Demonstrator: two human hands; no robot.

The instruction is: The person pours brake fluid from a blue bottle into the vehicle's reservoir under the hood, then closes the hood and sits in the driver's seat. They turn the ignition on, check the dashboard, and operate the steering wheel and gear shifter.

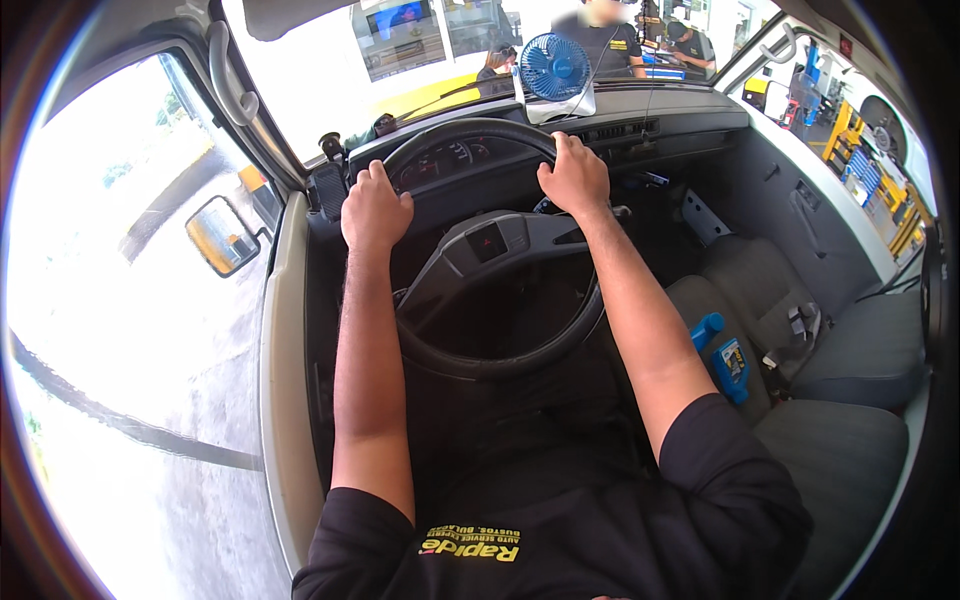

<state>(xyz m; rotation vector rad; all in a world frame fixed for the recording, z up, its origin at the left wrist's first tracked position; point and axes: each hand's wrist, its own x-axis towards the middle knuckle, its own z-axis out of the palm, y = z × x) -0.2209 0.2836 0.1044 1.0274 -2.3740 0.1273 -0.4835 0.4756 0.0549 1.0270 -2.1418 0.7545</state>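
Steering wheel [500, 345] gripped by both hands [375, 210], blue fan [553, 67] on dashboard [680, 115] beyond.

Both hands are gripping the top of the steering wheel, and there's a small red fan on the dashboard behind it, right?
Not quite: the fan is blue, not red, as the head view shows. The rest holds: the left hand and right hand both grip the top of the steering wheel, and the fan sits on the dashboard behind it.
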